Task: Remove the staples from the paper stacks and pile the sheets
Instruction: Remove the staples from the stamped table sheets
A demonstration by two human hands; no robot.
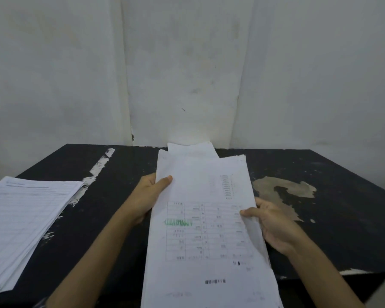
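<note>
A stack of white printed sheets (pixel 207 230) with a table and a green stamp is held above the black table, its print upside down to me. My left hand (pixel 148 196) grips its left edge, thumb on top. My right hand (pixel 272 223) pinches its right edge, thumb on the top sheet. More sheets (pixel 191 150) lie under it at the far edge of the table. No staple shows in the blur.
A thick pile of printed sheets (pixel 22 221) lies at the left of the black table (pixel 342 196), overhanging its front-left corner. The tabletop has worn patches and white scrapes. A white wall corner stands right behind the table.
</note>
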